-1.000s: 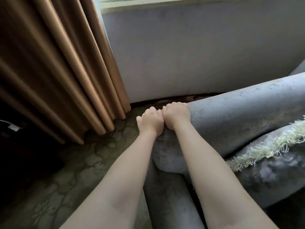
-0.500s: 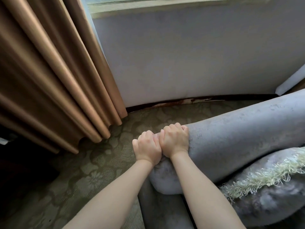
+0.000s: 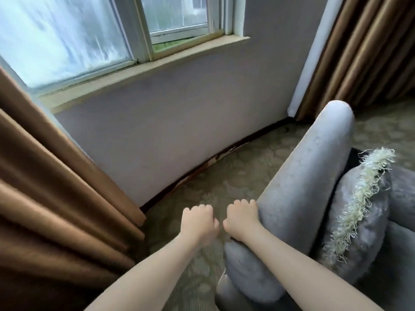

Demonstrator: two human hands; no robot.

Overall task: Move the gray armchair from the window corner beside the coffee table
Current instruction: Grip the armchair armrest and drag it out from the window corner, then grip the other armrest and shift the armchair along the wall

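Your right hand (image 3: 242, 218) grasps the armrest (image 3: 303, 176) of the armchair (image 3: 253, 274) at its near end. Your left hand (image 3: 199, 221) is clenched on nothing, just beside it, above the carpet (image 3: 224, 176). The armchair stands near the wall (image 3: 179, 122) under the window (image 3: 67, 37), a curtain (image 3: 56, 209) at left, a cushion (image 3: 354, 232) on its seat.

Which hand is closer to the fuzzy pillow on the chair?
The right hand. It grips the arm of the gray armchair, and the fringed cushion lies just past that arm. The left hand is off the chair, over the carpet, farther away.
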